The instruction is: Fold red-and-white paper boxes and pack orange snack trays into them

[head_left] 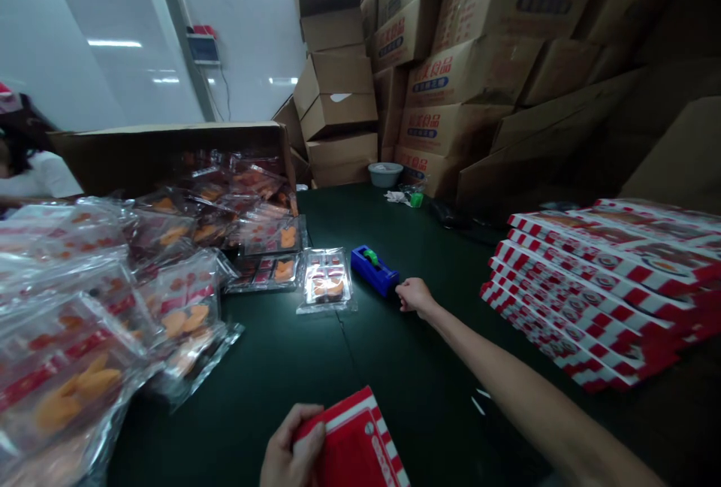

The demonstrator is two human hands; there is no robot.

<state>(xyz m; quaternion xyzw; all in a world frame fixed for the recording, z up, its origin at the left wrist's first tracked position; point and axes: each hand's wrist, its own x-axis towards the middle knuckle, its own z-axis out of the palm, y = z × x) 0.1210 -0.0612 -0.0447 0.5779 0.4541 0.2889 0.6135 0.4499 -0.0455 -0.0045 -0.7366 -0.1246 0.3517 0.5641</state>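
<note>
Red box (356, 448), cropped below, is clasped in the left grip (295, 446); the right grip (415, 297), at the tape dispenser (374, 272), is unclear.

The right arm (507, 378) is stretched out, its right grip (414, 297) curled at the near end of the dispenser (375, 270). Nearer the body than the dispenser, the left grip (294, 448) is clamped, thumb uppermost.

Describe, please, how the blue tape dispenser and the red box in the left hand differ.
The tape dispenser is blue, while the box is red with white stripes. The tape dispenser rests on the table; the box is held in the left hand. Each has a hand at it; the right hand is at the tape dispenser's near end.
</note>
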